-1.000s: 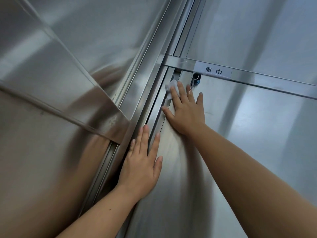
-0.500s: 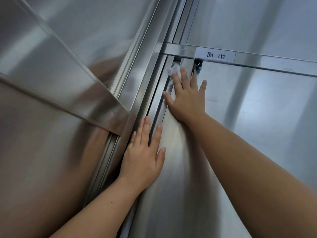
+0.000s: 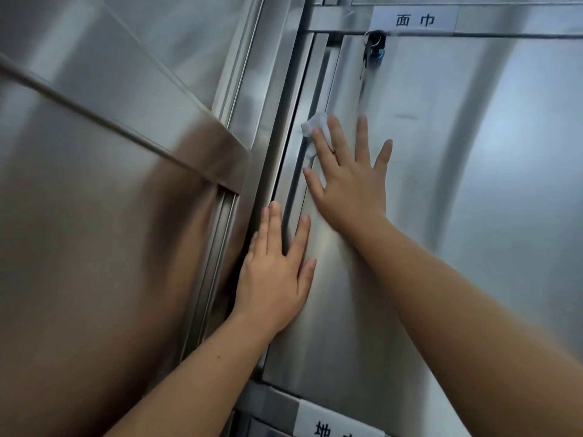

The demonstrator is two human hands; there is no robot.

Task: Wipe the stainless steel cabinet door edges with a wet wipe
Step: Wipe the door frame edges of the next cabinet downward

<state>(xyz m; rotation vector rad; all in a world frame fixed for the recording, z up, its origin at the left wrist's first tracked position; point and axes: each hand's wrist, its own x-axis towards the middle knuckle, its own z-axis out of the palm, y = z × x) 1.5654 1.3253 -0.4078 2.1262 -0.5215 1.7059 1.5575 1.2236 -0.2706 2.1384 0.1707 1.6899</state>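
White wet wipe (image 3: 315, 129) lies pinned under the straight fingertips of our flat right hand (image 3: 350, 184) against the cabinet door (image 3: 441, 231) edge, at eleven o'clock from the palm, to rub the seam, while our left hand (image 3: 277, 275), flat and empty at seven o'clock, braces the door.

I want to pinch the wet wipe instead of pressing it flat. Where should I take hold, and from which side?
Probably best to take the crumpled white corner of the wet wipe that sticks out past the index fingertip of the right hand. Come from the upper left, over the door's edge. The rest is hidden, pressed flat under straight fingers against the cabinet door.
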